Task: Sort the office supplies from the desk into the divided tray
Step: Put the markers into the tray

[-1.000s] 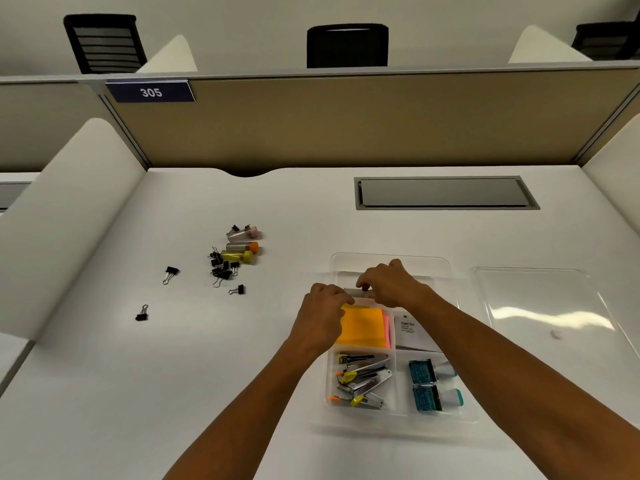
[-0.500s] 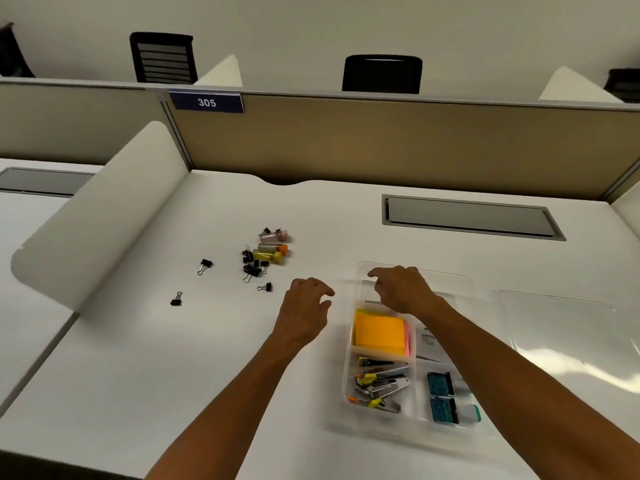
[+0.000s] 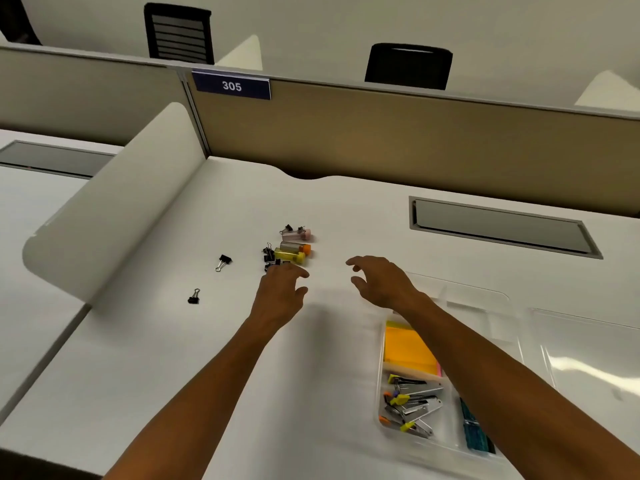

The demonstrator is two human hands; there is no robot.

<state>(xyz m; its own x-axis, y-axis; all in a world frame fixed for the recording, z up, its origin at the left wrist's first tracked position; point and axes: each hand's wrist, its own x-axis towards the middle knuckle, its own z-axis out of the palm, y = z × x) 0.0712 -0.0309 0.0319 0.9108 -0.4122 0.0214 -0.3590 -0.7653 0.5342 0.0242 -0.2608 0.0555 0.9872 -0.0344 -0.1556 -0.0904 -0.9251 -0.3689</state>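
Observation:
The clear divided tray [image 3: 498,303] lies at the right, holding orange sticky notes [image 3: 407,348], metal clips with coloured tips [image 3: 412,407] and a teal item [image 3: 476,431]. On the desk, three small tubes [image 3: 294,245] with pink, orange and yellow caps lie beside a cluster of black binder clips [image 3: 268,256]. Two more binder clips [image 3: 224,262] [image 3: 194,296] lie apart to the left. My left hand [image 3: 282,289] hovers just below the cluster, fingers relaxed. My right hand [image 3: 381,282] is spread, empty, to the right of the tubes.
A clear flat lid [image 3: 588,362] lies right of the tray. A grey cable hatch [image 3: 498,225] is set in the desk at the back right. A white curved divider [image 3: 110,216] bounds the left side, a tan partition [image 3: 381,140] the back.
Both hands have left the tray and moved left and away across the desk toward the tubes and binder clips. The view has swung left.

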